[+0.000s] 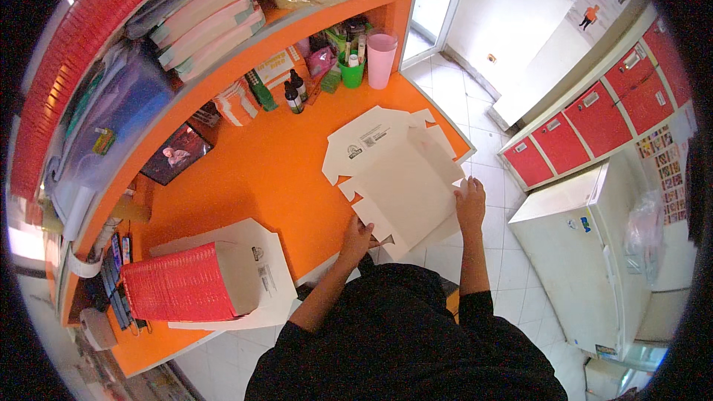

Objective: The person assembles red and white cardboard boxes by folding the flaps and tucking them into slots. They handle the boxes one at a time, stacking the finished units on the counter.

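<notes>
1. step in hand: two hands are handling one cardboard box blank [405, 187]; judging by its mostly flat, unfolded form, this is looking like positioning or preparing to fold.
2. location: the blank is lying on the right part of the orange counter [271, 167], its near portion projecting past the counter's near edge toward the person.
3. left hand [358, 237]: it is holding the blank's near left edge in a narrow grip, thumb uppermost.
4. right hand [470, 197]: it is holding the blank's right edge, fingers closing narrowly at the margin.
5. next move: in judgement, folding is calling for both edges being kept steady and pressure being applied along the creases, without bending the slotted tabs.
6. count, near left: one red ribbed bundle [178, 282] is resting on pale printed cardboard [276, 275]; its layers are not allowing a count.
7. count, far side: two dark bottles [294, 94], one pink cup [381, 61], one green cup [352, 73] and, farther left, one lit screen [177, 154] are standing.
</notes>
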The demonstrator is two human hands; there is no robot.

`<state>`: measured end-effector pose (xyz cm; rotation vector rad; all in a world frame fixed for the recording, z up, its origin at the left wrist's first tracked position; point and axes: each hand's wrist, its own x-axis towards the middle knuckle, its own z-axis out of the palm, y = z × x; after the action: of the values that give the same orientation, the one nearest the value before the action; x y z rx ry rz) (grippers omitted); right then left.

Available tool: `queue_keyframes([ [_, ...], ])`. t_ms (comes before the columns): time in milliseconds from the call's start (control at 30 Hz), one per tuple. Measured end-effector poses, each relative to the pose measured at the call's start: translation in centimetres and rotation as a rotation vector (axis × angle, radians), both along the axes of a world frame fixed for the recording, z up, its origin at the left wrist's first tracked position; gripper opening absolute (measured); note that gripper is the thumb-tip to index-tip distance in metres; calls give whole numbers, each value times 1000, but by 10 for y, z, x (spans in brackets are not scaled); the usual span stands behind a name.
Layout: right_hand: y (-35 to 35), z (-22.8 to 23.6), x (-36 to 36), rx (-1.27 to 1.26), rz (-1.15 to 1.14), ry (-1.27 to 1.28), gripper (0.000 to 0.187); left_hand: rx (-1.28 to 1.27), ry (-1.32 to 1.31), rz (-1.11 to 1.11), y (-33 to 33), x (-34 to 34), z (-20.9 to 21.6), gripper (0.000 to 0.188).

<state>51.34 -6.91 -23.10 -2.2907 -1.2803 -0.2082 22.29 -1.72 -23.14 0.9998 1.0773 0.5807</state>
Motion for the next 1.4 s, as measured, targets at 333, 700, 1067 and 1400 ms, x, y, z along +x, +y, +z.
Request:
queue_keyframes([
  [333,1,37,-18,527,-196,569,31,1,-51,29,4,7,1,30],
  [700,-5,7,-13,138,-112,-98,34,-27,-113,87,1,14,9,32],
  [1067,13,-15,1,453,-215,999,45,106,-173,52,27,8,-46,33],
  [1400,27,27,-25,619,127,1208,41,249,302,-326,53,0,21,36],
])
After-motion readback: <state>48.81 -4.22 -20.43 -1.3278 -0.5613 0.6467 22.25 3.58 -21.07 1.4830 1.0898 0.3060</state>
